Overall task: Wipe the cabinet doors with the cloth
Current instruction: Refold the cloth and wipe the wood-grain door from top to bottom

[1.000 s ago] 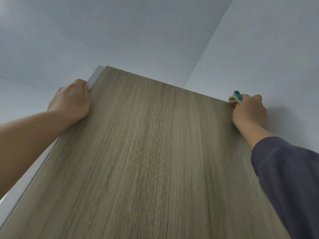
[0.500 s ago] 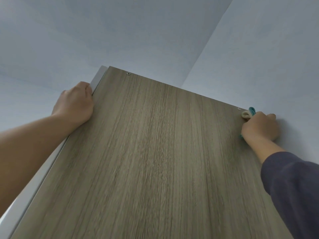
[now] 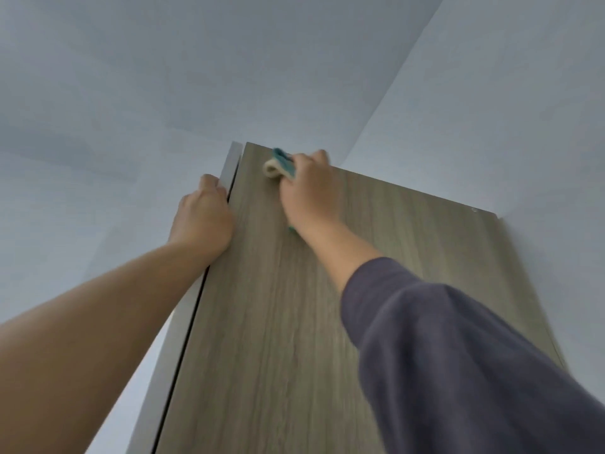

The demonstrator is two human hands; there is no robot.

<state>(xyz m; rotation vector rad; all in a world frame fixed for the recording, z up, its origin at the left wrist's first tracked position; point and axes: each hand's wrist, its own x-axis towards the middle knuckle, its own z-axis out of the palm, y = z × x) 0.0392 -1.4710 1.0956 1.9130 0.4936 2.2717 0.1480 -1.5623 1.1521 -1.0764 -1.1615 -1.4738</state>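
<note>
1. Right hand (image 3: 306,188) grips the cloth (image 3: 280,165) against the door (image 3: 294,322) near its top left corner.
2. Left hand (image 3: 203,221) clasps the door's left edge.
3. Wiping underway; next, probably a lower pass.

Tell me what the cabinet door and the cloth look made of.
The grey-brown wood-grain cabinet door: likely laminated or veneered board with a matt finish; the straight, even grain and lack of glare suggest it, though solid wood is possible. The folded teal and cream cloth, gripped by the right hand: soft, thick fabric, perhaps microfibre; its rolled edge looks fuzzy.
</note>
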